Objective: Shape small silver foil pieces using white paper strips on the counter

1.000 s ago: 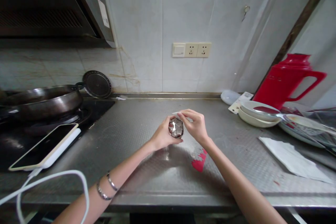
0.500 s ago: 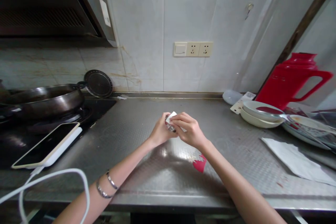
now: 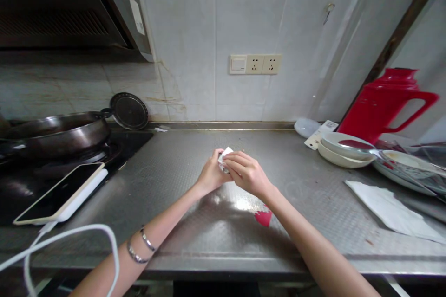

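Over the middle of the metal counter, my two hands meet. My left hand (image 3: 210, 175) is closed around a small shiny object (image 3: 226, 170), mostly covered by fingers, so its kind cannot be made out. A folded white piece of paper (image 3: 227, 151) pokes up between the hands. My right hand (image 3: 250, 175) pinches this paper with bent fingers, pressing it against the small object. Beside my right forearm, a torn red scrap (image 3: 263, 218) lies on the counter.
Left, a phone (image 3: 57, 195) with a white cable lies by the stove, below a large pan (image 3: 66, 135). On the right are stacked bowls (image 3: 344, 155), a red thermos jug (image 3: 379, 102) and a white paper sheet (image 3: 390, 206). A wall socket (image 3: 255, 64) sits ahead.
The view has shifted slightly. Both hands keep their hold, with the right fingers moved a little over the white paper and covering more of the small shiny object.
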The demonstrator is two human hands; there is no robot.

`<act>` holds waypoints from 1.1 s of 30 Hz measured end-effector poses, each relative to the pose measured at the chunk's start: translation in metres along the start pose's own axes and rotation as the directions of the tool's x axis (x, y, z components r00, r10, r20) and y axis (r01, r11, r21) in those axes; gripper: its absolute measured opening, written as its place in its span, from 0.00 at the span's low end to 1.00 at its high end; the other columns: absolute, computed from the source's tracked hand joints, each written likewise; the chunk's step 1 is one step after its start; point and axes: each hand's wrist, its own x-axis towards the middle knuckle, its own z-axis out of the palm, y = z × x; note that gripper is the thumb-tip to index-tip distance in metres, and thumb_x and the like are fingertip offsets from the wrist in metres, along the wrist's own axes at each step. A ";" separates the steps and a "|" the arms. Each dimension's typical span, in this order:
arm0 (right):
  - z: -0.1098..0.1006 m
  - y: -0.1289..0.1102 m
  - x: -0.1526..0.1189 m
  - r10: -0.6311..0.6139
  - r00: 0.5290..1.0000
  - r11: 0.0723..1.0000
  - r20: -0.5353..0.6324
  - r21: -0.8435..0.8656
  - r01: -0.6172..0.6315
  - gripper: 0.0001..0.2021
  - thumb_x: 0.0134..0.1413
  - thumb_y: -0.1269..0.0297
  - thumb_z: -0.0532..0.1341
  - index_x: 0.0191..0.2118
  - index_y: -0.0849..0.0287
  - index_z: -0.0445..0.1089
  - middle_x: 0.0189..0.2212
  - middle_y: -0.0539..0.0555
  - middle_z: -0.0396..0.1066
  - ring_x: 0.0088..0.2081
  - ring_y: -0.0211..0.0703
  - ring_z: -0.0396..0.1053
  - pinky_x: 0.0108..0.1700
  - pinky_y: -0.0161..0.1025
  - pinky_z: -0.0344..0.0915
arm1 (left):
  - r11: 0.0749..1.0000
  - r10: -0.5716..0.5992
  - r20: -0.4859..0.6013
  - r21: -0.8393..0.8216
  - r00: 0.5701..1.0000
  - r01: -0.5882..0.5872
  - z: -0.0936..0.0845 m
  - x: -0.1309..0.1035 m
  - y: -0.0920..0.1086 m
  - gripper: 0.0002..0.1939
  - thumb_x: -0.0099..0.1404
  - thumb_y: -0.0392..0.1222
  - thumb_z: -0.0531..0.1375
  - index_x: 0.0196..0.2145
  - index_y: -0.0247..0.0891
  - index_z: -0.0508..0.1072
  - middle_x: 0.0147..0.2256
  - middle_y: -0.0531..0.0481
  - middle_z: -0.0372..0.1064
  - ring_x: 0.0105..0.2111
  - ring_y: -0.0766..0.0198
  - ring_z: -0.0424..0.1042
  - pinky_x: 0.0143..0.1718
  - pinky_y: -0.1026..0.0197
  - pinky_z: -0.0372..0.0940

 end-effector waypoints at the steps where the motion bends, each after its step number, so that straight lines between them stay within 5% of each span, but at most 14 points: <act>1: 0.001 0.001 -0.001 -0.006 1.000 1.000 0.006 -0.018 0.007 0.12 0.58 0.75 0.52 0.42 0.58 0.70 0.38 0.59 0.74 0.44 0.46 0.69 0.44 0.44 0.69 | 1.000 0.013 0.014 -0.002 1.000 -0.013 0.001 -0.001 0.000 0.33 0.44 0.41 0.67 0.47 0.40 0.60 0.37 0.51 0.70 0.35 0.62 0.70 0.34 0.62 0.63; 7: -0.002 -0.003 0.001 0.022 1.000 0.999 0.017 -0.028 -0.021 0.09 0.58 0.73 0.53 0.37 0.58 0.71 0.34 0.58 0.74 0.40 0.46 0.70 0.41 0.43 0.69 | 0.999 -0.030 0.008 -0.039 1.000 0.030 0.004 -0.001 -0.001 0.35 0.42 0.42 0.68 0.47 0.39 0.60 0.35 0.51 0.71 0.33 0.62 0.70 0.32 0.63 0.63; 12: -0.001 -0.011 0.002 0.023 0.999 0.999 0.028 0.037 -0.024 0.08 0.57 0.72 0.55 0.33 0.58 0.71 0.31 0.57 0.74 0.36 0.43 0.71 0.38 0.40 0.69 | 0.961 -0.157 0.005 -0.228 0.988 0.154 -0.005 0.009 -0.010 0.37 0.41 0.40 0.68 0.48 0.38 0.58 0.32 0.53 0.69 0.28 0.66 0.68 0.24 0.67 0.62; 16: -0.003 -0.011 0.004 0.101 0.989 0.984 -0.105 0.157 -0.084 0.08 0.57 0.72 0.56 0.36 0.57 0.72 0.33 0.56 0.75 0.37 0.43 0.72 0.40 0.40 0.70 | 0.910 -0.228 0.053 -0.342 0.972 0.232 -0.013 0.013 -0.002 0.40 0.39 0.41 0.70 0.48 0.40 0.57 0.34 0.52 0.68 0.28 0.66 0.68 0.20 0.69 0.62; 20: -0.010 -0.002 0.007 0.412 0.845 0.910 -0.339 0.190 -0.367 0.09 0.58 0.66 0.56 0.36 0.56 0.75 0.33 0.54 0.76 0.36 0.44 0.74 0.40 0.40 0.70 | 0.898 -0.190 0.110 -0.382 0.976 0.218 -0.012 0.007 0.015 0.37 0.41 0.46 0.71 0.46 0.39 0.58 0.35 0.51 0.67 0.30 0.65 0.68 0.20 0.69 0.64; 23: -0.009 0.004 0.006 0.533 0.769 0.846 -0.353 0.185 -0.501 0.11 0.58 0.61 0.57 0.35 0.57 0.76 0.29 0.51 0.77 0.31 0.44 0.75 0.34 0.36 0.71 | 0.894 -0.180 0.167 -0.384 0.969 0.232 -0.009 0.002 0.022 0.37 0.41 0.45 0.71 0.46 0.40 0.59 0.33 0.52 0.66 0.29 0.67 0.67 0.20 0.69 0.64; 28: 0.001 0.003 0.001 0.422 0.871 0.904 -0.250 0.183 -0.386 0.10 0.57 0.66 0.57 0.40 0.55 0.75 0.37 0.53 0.77 0.36 0.46 0.76 0.39 0.38 0.72 | 0.870 -0.203 0.171 -0.420 0.964 0.257 -0.010 0.000 0.025 0.34 0.43 0.42 0.70 0.46 0.40 0.59 0.32 0.53 0.66 0.28 0.68 0.67 0.20 0.69 0.66; 33: -0.001 -0.002 0.001 0.324 0.916 0.943 -0.237 0.154 -0.294 0.11 0.57 0.70 0.56 0.41 0.55 0.74 0.39 0.55 0.77 0.41 0.46 0.75 0.43 0.40 0.72 | 0.857 -0.245 0.158 -0.427 0.957 0.290 -0.011 0.002 0.025 0.33 0.43 0.43 0.71 0.44 0.39 0.60 0.32 0.52 0.67 0.27 0.68 0.68 0.19 0.67 0.66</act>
